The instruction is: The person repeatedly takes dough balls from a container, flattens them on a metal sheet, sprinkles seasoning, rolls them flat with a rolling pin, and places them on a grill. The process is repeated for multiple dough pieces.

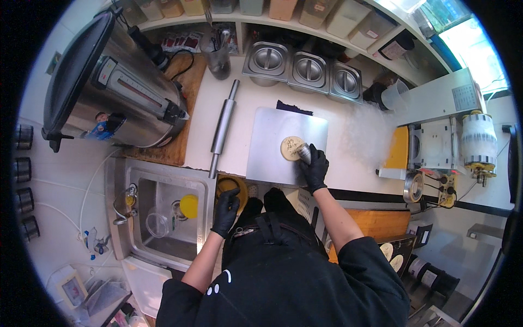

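Note:
My right hand, in a black glove, grips a small metal shaker tilted over a round of pale dough. Dark specks lie on the dough's top. The dough rests on a square metal sheet at the counter's front edge. My left hand, also gloved in black, hangs in front of the counter between the sink and my body, its fingers curled; whether anything is in it cannot be seen. A steel rolling pin lies to the left of the sheet.
Three lidded steel containers stand behind the sheet. A large steel urn is at the left on a wooden board. The sink holds a clear tub and a yellow lid. Clear plastic bags and a sealing machine are at the right.

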Demonstrator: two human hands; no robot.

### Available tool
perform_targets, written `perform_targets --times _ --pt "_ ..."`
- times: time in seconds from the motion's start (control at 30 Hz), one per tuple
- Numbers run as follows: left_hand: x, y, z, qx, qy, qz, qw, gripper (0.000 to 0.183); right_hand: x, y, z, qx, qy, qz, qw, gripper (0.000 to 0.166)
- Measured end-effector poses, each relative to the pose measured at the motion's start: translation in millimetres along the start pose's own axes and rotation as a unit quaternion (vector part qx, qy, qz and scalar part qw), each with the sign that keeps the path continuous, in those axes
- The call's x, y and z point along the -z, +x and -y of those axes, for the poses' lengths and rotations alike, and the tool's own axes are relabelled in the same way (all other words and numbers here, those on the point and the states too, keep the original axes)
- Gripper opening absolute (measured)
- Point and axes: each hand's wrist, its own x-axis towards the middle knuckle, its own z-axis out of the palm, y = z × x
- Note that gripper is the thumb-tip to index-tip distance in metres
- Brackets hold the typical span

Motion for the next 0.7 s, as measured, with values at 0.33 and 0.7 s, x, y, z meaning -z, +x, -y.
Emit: perform_targets --times 0.33,0.7 --pt "23.1 18.2 5.4 -0.094 0.140 -0.149 0.974 0.037 13.4 -32.4 6.3 -0.039 0.125 -0.032 0.991 0.069" --pt "10.3 121.9 51.1 -0.015 0.365 -0.259 0.894 0.054 15.2 -42.2 -101.8 -0.272 0.452 -0.239 0.816 0.065"
